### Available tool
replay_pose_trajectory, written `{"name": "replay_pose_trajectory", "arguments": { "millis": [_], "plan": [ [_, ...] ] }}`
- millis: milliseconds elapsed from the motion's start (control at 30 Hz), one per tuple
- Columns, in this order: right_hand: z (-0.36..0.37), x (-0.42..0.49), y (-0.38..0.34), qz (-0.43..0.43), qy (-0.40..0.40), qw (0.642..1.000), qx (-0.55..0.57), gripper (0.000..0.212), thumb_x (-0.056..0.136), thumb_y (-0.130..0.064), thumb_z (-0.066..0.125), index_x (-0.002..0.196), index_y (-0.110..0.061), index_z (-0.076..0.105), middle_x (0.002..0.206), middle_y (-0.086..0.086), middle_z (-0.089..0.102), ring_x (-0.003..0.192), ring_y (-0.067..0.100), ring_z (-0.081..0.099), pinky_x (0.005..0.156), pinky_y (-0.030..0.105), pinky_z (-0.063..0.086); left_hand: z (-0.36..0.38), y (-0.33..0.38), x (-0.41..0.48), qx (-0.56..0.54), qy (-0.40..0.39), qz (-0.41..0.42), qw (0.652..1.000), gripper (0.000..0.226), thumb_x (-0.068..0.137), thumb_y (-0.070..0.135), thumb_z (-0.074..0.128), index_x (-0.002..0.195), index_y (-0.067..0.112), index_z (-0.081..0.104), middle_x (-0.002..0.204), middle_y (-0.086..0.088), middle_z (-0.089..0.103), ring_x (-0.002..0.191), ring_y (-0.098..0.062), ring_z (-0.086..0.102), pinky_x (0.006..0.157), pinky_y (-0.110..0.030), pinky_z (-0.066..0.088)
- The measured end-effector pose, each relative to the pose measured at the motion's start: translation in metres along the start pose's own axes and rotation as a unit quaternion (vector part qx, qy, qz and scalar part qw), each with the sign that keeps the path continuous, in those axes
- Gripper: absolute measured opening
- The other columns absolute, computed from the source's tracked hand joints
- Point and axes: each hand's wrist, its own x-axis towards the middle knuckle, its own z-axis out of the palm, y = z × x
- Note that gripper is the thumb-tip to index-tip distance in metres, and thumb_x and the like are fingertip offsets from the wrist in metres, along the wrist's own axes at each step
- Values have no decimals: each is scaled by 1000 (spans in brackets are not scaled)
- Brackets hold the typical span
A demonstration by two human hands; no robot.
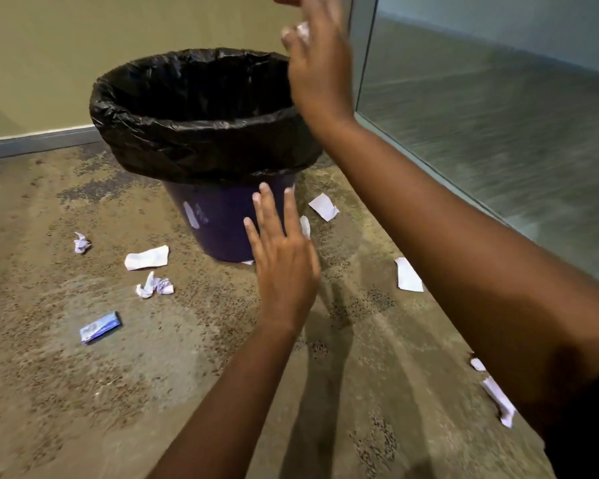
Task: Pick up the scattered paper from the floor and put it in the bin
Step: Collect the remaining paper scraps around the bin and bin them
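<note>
A purple bin (218, 223) with a black liner (201, 146) stands on the floor near the wall. My right hand (317, 63) is raised, blurred, above the bin's right rim, with a small white bit of paper (303, 28) at its fingertips. Lower down, my left hand (282, 257) is spread in front of the bin's base and holds nothing. Scattered paper lies around: a crumpled ball (81, 243), a flat slip (147, 258), a crumpled piece (154, 286), a blue wrapper (100, 327), and flat slips at the right (323, 206) (408, 274).
A beige wall with a grey skirting (38, 141) runs behind the bin. A glass panel (498, 115) closes off the right side. More white scraps (498, 399) lie by the glass under my right arm. The floor is speckled brown concrete.
</note>
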Motion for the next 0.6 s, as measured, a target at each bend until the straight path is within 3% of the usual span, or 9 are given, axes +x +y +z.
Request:
{"name": "replay_pose_trajectory", "arguments": {
  "millis": [67, 133, 200, 267, 300, 367, 500, 600],
  "plan": [
    [10, 2, -3, 27, -141, 989, -28, 37, 90, -6, 51, 127, -6, 49, 134, 20, 41, 112, 19, 50, 80, -1, 36, 9, 2, -8, -8, -80, -6, 997, 64, 90, 10, 49, 148, 3, 22, 157, -24, 8, 147, -36, 8, 119, -49, 10],
    [11, -3, -1, 45, -216, 974, -43, 44, 90, -13, 56, 132, -11, 44, 142, 18, 34, 131, 26, 39, 98, 16, 35, 19, 1, -17, 27, -129, 17, 991, 66, 80, 10, 64, 140, -2, 38, 150, -31, 27, 141, -43, 28, 111, -56, 28],
    [1, -11, 5, 27, -182, 982, -40, 42, 88, -13, 57, 129, -11, 48, 139, 16, 39, 131, 25, 39, 99, 19, 36, 25, 0, -24, 69, -161, 39, 984, 67, 73, 11, 71, 134, -5, 47, 142, -35, 38, 134, -46, 38, 103, -58, 37],
    [-18, -23, 22, 25, -137, 990, -32, 36, 87, -10, 57, 122, -10, 55, 130, 13, 47, 123, 20, 46, 90, 6, 34, 27, 0, -29, 68, -216, 47, 973, 66, 89, 14, 54, 146, 0, 24, 154, -31, 14, 145, -41, 14, 117, -52, 19],
    [-31, -31, 35, 38, -129, 990, -37, 32, 86, -8, 57, 118, -10, 58, 127, 13, 49, 120, 19, 47, 91, 6, 34, 28, 0, -31, 56, -255, 31, 965, 64, 94, 15, 44, 150, 5, 13, 157, -25, 2, 148, -36, 1, 120, -48, 9],
    [-59, -50, 66, 90, -132, 985, -72, 28, 85, -4, 55, 112, -11, 62, 124, 13, 50, 115, 16, 48, 95, 13, 36, 32, 1, -35, 49, -288, 8, 956, 65, 96, 15, 41, 151, 10, 7, 159, -19, -4, 148, -32, -5, 122, -45, 4],
    [-123, -101, 133, 211, -166, 941, -207, 36, 83, 5, 48, 112, -10, 62, 125, 17, 51, 101, 22, 53, 76, 17, 32, 46, 11, -40, 12, -338, -12, 941, 67, 95, 17, 44, 150, 11, 7, 159, -16, 2, 149, -30, 2, 123, -44, 7],
    [-161, -140, 176, 314, -209, 885, -272, 36, 83, 4, 51, 116, -6, 59, 129, 19, 51, 117, 31, 50, 92, 27, 32, 67, 22, -42, -46, -371, -50, 926, 68, 95, 17, 49, 150, 10, 11, 158, -14, 13, 147, -27, 12, 122, -39, 16]
  ]
}}
